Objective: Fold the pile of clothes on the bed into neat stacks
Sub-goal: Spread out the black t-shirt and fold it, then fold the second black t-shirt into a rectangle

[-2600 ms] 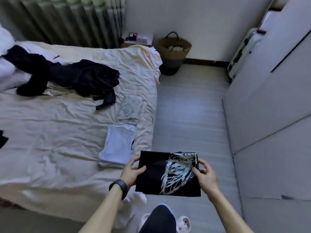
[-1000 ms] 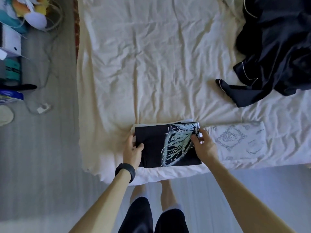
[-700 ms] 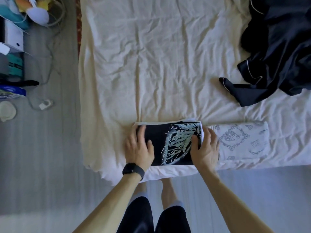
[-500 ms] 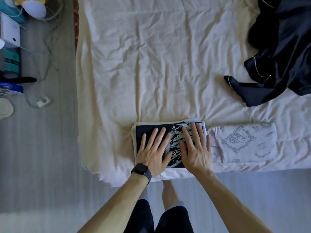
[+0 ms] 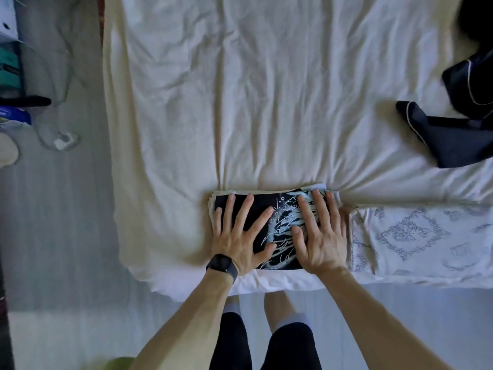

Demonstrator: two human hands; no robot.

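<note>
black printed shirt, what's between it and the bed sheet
Folded white clothing lies under the black printed shirt on the bed sheet, its edges showing along the shirt's left and far sides in the head view.

Dark garment (image 5: pixel 453 140) cut off at right edge, white folded garment (image 5: pixel 221 194) mostly hidden under black shirt (image 5: pixel 281 222)

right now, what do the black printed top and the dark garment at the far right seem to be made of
Black printed top: probably cotton knit, matte, no shine, with a pale print. Dark garment: probably satin or similar silky weave; faint sheen, soft drape, pale piping along its edges. Neither is certain by look.
</note>
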